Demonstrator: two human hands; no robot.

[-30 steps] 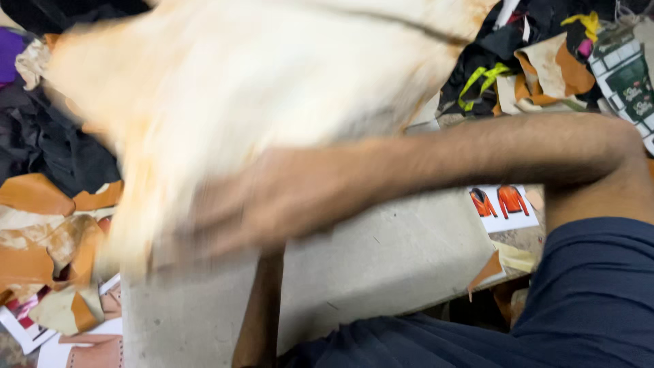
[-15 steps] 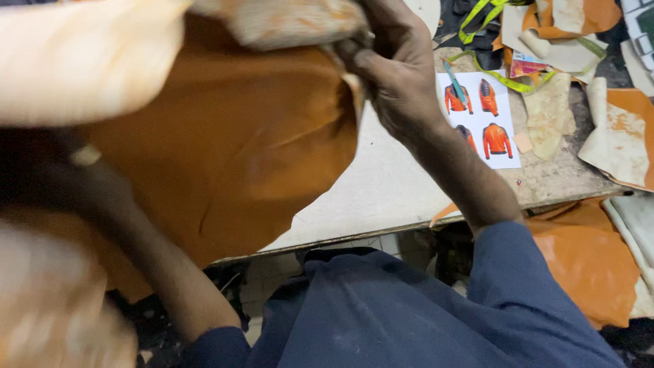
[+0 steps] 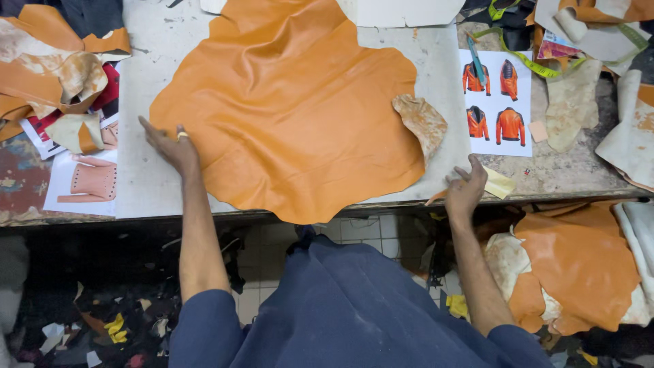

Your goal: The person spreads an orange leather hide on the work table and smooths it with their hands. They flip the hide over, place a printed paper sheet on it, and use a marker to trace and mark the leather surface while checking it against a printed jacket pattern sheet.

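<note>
a single head-worn camera looks almost straight down from above the person's chest, at arm's length from the worn grey table (image 3: 157, 184). the table's near edge crosses the middle of the frame; beyond it lies the tabletop, below it the person's blue lap and the littered floor. no second view shares the scene.

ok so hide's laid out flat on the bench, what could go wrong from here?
1. The orange hide overhangs the near edge of the table; only the left hand rests on its left edge, so it may slide off toward the person.
2. A corner on the right is folded over, pale underside up; it may crease if left.
3. The right hand sits at the table edge by a yellow scrap, which could be knocked to the floor.
</note>
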